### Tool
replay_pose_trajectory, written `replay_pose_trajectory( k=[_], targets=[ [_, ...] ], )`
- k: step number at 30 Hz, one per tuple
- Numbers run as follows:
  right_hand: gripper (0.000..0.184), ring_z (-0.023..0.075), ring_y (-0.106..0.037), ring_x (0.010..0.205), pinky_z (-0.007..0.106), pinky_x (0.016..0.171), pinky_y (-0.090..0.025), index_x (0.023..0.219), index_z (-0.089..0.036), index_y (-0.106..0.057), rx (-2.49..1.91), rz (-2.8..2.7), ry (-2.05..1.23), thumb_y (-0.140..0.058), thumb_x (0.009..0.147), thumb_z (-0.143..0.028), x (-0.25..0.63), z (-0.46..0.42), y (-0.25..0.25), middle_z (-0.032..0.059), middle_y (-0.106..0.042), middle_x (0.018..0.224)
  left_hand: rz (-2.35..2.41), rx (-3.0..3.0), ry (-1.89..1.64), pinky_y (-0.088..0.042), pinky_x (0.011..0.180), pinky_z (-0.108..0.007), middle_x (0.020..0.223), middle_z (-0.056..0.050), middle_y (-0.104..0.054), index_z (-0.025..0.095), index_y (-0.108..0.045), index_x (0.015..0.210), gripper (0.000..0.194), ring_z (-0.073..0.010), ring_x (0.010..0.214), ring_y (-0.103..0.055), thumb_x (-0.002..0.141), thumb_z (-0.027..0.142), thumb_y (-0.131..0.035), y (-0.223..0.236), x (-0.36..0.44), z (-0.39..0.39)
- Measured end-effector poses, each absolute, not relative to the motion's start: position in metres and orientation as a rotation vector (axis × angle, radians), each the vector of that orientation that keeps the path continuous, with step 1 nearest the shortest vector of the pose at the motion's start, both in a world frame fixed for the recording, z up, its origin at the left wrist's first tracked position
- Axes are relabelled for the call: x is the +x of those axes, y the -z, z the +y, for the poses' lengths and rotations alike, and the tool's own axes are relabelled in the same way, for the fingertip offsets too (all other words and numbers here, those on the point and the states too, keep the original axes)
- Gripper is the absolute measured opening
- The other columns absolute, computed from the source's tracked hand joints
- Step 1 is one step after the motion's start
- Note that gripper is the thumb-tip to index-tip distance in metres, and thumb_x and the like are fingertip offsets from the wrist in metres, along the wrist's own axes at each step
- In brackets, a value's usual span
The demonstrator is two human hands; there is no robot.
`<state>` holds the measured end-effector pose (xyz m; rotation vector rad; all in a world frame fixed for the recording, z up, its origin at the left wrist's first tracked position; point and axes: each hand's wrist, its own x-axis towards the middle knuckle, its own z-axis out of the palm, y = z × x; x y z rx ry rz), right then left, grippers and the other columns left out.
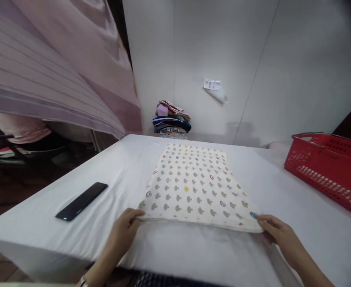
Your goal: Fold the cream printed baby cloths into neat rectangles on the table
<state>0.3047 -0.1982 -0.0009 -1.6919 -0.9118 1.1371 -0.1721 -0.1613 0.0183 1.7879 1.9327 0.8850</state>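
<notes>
Across the white worktop [112, 163], at twelve o'clock, lay the mushroom-print cloth [190, 183]: left hand [123, 229] pinched its eight-o'clock corner between the fingers, right hand [279, 233] its four-o'clock corner! Edge-straightening seemed in hand; the next move called for even tension.

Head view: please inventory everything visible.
Mushroom-print cloth: one, cream, flat on table
Table cover: one, white, beneath cloth
Phone-like slab: one, black, table's left
Basket: one, red, table's right
Folded fabric stack: one, multicoloured, beyond table
Paper note: one, white, on pale wall
Curtain: one, pink, upper left
Background person: one, pink clothing, far left
Wristband: one, silvery, left wrist
Left hand: one, bare, pinching cloth's near left corner
Right hand: one, bare, pinching cloth's near right corner
</notes>
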Motion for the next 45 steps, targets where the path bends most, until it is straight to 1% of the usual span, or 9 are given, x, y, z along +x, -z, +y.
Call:
replay_pose_trajectory(
  k=[3, 12, 18, 25, 29, 32, 37, 41, 45],
  targets=[
    [0.034, 0.0131, -0.046, 0.044, 0.023, 0.040, -0.032, 0.082, -0.020, -0.063, -1.798, -0.966, -1.159, -0.065, 0.063, -0.048, 0.302, -0.199, -0.002, -0.0019, -0.051, 0.048, 1.935, 1.839, -0.838, -0.047, 0.078, -0.031, 0.089, -0.004, -0.064, 0.023, -0.067, 0.081, 0.028, -0.0205, 0.082, -0.060, 0.070, 0.026, -0.041, -0.022, -0.173, -0.166],
    [0.028, 0.0091, -0.043, 0.040, 0.020, 0.036, -0.030, 0.075, -0.018, -0.059, -1.861, -1.101, -1.139, -0.063, 0.064, -0.044, 0.296, -0.199, -0.001, -0.0056, -0.045, 0.049, 2.073, 1.819, -0.497, -0.045, 0.073, -0.031, 0.103, -0.001, -0.064, 0.027, -0.067, 0.087, 0.028, -0.0217, 0.088, -0.061, 0.074, 0.030, -0.042, -0.016, -0.179, -0.169],
    [0.023, 0.0078, -0.043, 0.040, 0.019, 0.037, -0.031, 0.075, -0.019, -0.059, -1.812, -1.142, -1.073, -0.058, 0.070, -0.041, 0.294, -0.203, 0.003, -0.0066, -0.044, 0.050, 2.072, 1.788, -0.503, -0.045, 0.073, -0.033, 0.106, -0.001, -0.064, 0.029, -0.067, 0.089, 0.031, -0.0238, 0.089, -0.061, 0.073, 0.036, -0.042, -0.021, -0.184, -0.168],
    [0.021, 0.0089, -0.045, 0.039, 0.019, 0.037, -0.029, 0.074, -0.020, -0.056, -1.876, -1.170, -1.082, -0.057, 0.071, -0.040, 0.294, -0.202, 0.011, -0.0067, -0.046, 0.051, 2.000, 1.726, -0.458, -0.047, 0.076, -0.037, 0.095, -0.005, -0.068, 0.024, -0.068, 0.087, 0.032, -0.0267, 0.085, -0.062, 0.068, 0.038, -0.046, -0.017, -0.190, -0.159],
    [0.025, 0.0107, -0.046, 0.042, 0.021, 0.040, -0.033, 0.073, -0.021, -0.059, -1.927, -1.323, -1.037, -0.052, 0.075, -0.044, 0.293, -0.204, 0.004, -0.0044, -0.051, 0.053, 1.978, 1.554, -0.568, -0.048, 0.076, -0.036, 0.093, -0.006, -0.070, 0.023, -0.070, 0.086, 0.037, -0.0284, 0.088, -0.063, 0.066, 0.050, -0.053, -0.020, -0.192, -0.157],
    [0.026, 0.0155, -0.055, 0.053, 0.025, 0.053, -0.041, 0.076, -0.023, -0.064, -2.018, -1.555, -0.896, -0.052, 0.077, -0.046, 0.297, -0.207, -0.005, -0.0013, -0.059, 0.058, 1.934, 1.473, -0.610, -0.048, 0.073, -0.033, 0.089, -0.005, -0.070, 0.022, -0.070, 0.082, 0.042, -0.0278, 0.086, -0.063, 0.066, 0.057, -0.054, -0.026, -0.188, -0.160],
    [0.027, 0.0270, -0.063, 0.081, 0.035, 0.070, -0.048, 0.081, -0.030, -0.071, -2.135, -1.773, -0.601, -0.053, 0.074, -0.049, 0.304, -0.196, -0.013, 0.0048, -0.070, 0.087, 1.956, 1.498, -0.615, -0.045, 0.072, -0.031, 0.081, -0.004, -0.069, 0.020, -0.068, 0.085, 0.035, -0.0236, 0.079, -0.062, 0.071, 0.044, -0.047, -0.028, -0.177, -0.165],
    [0.033, 0.0275, -0.060, 0.100, 0.037, 0.082, -0.050, 0.094, -0.030, -0.070, -1.855, -1.922, -0.365, -0.047, 0.079, -0.049, 0.279, -0.172, -0.019, 0.0059, -0.066, 0.107, 2.026, 1.548, -0.514, -0.042, 0.066, -0.028, 0.078, -0.002, -0.066, 0.022, -0.063, 0.106, 0.041, -0.0207, 0.073, -0.061, 0.072, 0.036, -0.044, -0.029, -0.175, -0.169],
    [0.035, 0.0248, -0.046, 0.122, 0.038, 0.102, -0.040, 0.113, -0.031, -0.064, -1.556, -2.163, -0.320, -0.045, 0.085, -0.042, 0.239, -0.144, -0.023, 0.0013, -0.052, 0.131, 1.980, 1.615, -0.432, -0.037, 0.060, -0.026, 0.068, 0.002, -0.060, 0.024, -0.051, 0.119, 0.048, -0.0176, 0.065, -0.059, 0.073, 0.032, -0.043, -0.032, -0.181, -0.167]
  ],
)
